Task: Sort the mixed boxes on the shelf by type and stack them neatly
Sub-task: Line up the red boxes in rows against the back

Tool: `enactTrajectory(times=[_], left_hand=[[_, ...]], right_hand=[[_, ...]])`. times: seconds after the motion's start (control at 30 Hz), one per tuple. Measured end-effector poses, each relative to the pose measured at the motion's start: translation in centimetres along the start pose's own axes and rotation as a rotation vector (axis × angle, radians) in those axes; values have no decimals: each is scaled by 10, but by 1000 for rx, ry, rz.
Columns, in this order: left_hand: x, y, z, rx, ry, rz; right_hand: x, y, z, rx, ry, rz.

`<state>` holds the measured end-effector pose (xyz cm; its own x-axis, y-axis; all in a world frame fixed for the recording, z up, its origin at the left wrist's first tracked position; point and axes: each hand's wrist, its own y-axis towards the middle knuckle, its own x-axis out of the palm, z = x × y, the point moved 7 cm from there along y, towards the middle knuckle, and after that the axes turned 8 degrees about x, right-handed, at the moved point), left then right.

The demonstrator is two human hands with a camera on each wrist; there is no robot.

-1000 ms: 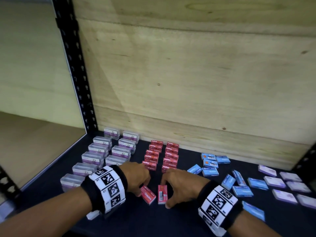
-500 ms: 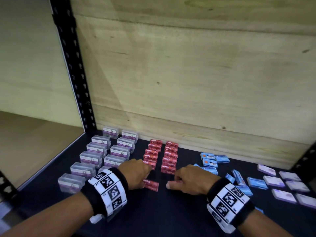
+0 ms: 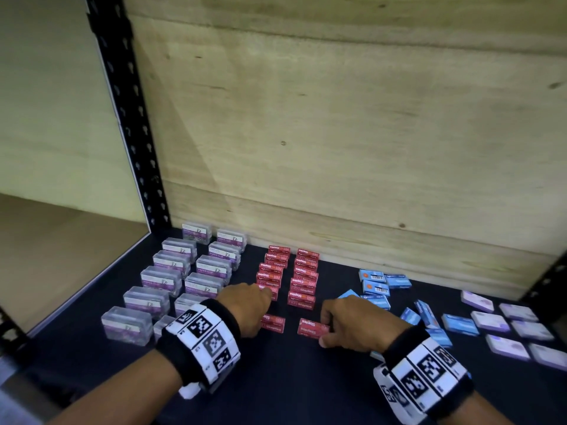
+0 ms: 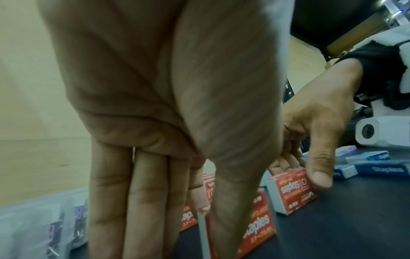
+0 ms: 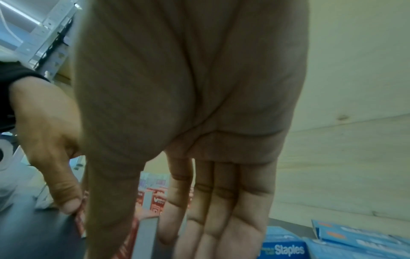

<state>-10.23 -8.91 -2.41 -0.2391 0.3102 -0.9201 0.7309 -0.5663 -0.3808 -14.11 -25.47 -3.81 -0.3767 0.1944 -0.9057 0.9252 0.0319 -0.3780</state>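
Note:
Two rows of red staples boxes (image 3: 288, 277) run back to the wooden wall. Just in front of the left row, my left hand (image 3: 257, 320) pinches a red staples box (image 3: 273, 323) between thumb and fingers; the left wrist view shows this box (image 4: 257, 227) standing on the dark shelf. My right hand (image 3: 326, 329) pinches a second red box (image 3: 311, 328) in front of the right row, its grey end (image 5: 147, 236) visible between thumb and fingers. Both boxes lie crosswise, like the rows.
Clear paper clip boxes (image 3: 184, 280) stand in two rows at the left. Blue staples boxes (image 3: 377, 286) lie scattered to the right of my right hand, with lilac boxes (image 3: 506, 326) beyond. A black upright post (image 3: 129, 118) marks the shelf's left edge.
Both hands turned their red boxes crosswise and carried them away from me, up to the front ends of the two red rows.

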Motion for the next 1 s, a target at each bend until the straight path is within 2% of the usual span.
enactTrajectory(times=[0.23, 0.47, 0.7, 0.8, 1.0], left_hand=[[-2, 2, -4, 14, -99, 5], [-5, 4, -10, 38, -158, 41], [-7, 7, -15, 46, -206, 62], [-6, 8, -15, 45, -210, 75], [-2, 13, -19, 38, -208, 62]], right_hand=[[-5, -9, 3, -2, 39, 99], [-14, -11, -1, -1, 218, 169], [-23, -9, -20, -47, 11, 287], [-20, -3, -32, -76, 9, 290], [-9, 8, -37, -91, 62, 204]])
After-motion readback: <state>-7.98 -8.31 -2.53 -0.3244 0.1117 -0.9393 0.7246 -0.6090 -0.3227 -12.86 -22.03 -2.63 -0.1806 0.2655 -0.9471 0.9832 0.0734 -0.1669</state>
